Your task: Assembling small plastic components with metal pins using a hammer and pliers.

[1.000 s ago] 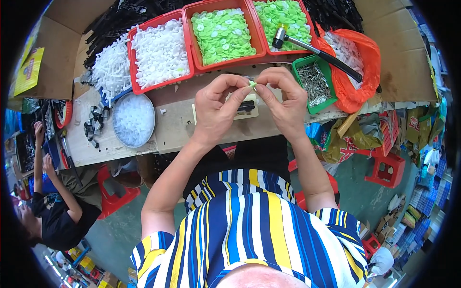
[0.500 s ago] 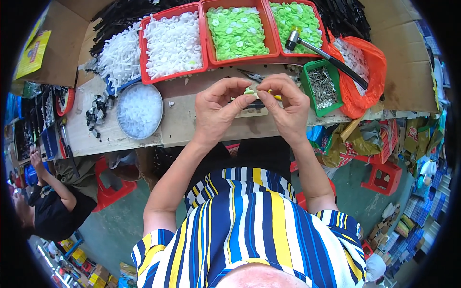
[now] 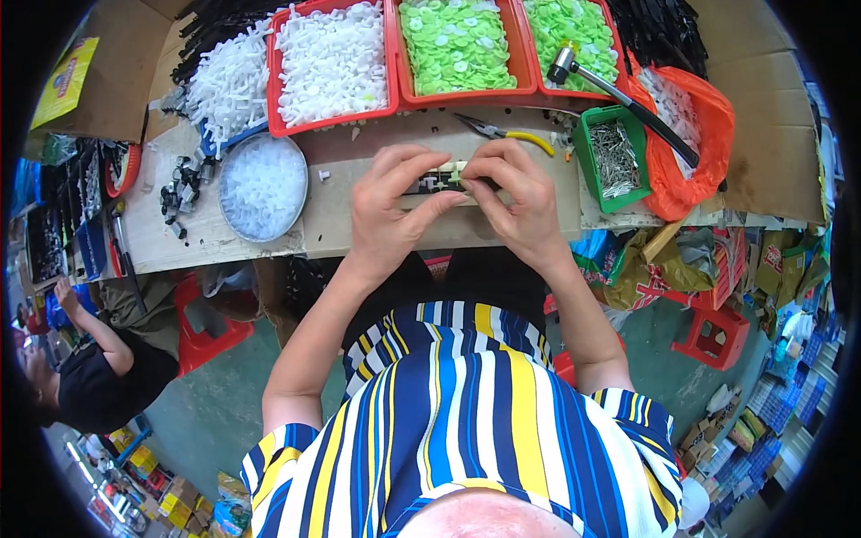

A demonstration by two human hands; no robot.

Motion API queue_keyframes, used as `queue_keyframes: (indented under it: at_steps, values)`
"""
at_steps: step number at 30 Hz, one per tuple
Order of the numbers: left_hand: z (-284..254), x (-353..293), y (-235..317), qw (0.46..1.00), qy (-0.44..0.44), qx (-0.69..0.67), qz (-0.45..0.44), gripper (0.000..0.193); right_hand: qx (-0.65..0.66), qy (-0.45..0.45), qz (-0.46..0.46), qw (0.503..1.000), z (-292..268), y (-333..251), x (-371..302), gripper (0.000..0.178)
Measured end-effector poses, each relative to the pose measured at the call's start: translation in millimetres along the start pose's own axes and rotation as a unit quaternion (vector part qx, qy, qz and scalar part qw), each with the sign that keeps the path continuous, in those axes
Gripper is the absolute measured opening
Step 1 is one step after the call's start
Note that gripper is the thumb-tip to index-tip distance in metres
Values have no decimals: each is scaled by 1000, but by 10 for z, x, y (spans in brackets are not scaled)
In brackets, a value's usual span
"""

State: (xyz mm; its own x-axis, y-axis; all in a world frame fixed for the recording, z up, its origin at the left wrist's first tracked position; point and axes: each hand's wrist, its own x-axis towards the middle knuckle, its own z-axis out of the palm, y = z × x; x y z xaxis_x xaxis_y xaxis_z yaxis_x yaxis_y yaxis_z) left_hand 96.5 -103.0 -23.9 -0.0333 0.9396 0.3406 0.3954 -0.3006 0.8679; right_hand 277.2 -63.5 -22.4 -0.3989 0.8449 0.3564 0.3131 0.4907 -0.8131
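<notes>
Both hands meet over a small dark block (image 3: 434, 182) with pale pieces on it, on the worktable in front of me. My left hand (image 3: 387, 211) curves around the block's left side, with thumb and index fingertips apart and nothing visible between them. At the block's right end, my right hand (image 3: 513, 199) has thumb and index finger pinched together; what they hold is too small and covered to make out. Beyond the hands lie pliers (image 3: 491, 132) with yellow and dark handles. A small white plastic piece (image 3: 325, 176) sits left of my left hand.
Red bins hold white plastic pieces (image 3: 332, 63) and green discs (image 3: 459, 49). A round dish (image 3: 263, 188) of translucent pieces stands left. At right are a green tray (image 3: 613, 160) of metal pins, a hammer (image 3: 628, 103) and an orange bag (image 3: 691, 184). Another person (image 3: 112, 368) works far left.
My hands, earlier raised together around a small pale green piece, are now lower over the block and farther apart. The pliers and pale pieces on the block show more fully. The view has shifted slightly.
</notes>
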Motion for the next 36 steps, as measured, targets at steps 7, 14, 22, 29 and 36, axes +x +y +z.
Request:
queue_keyframes:
  at_steps: [7,14,22,29,36]
  values:
    - [-90,-244,-167,951,-19,240,194,39,-124,-44,-73,989,7,74,20,14]
    - [-57,-284,-230,920,-78,300,238,34,-155,-50,-87,983,48,94,40,15]
    - [-36,-230,-258,908,-93,309,269,31,-152,-117,-67,979,-41,67,143,9]
    - [-17,-228,-255,904,-94,316,273,29,-161,-104,-103,976,-18,120,55,22]
    - [0,-179,-254,892,-105,327,295,28,-181,-153,-118,964,-110,76,-3,30]
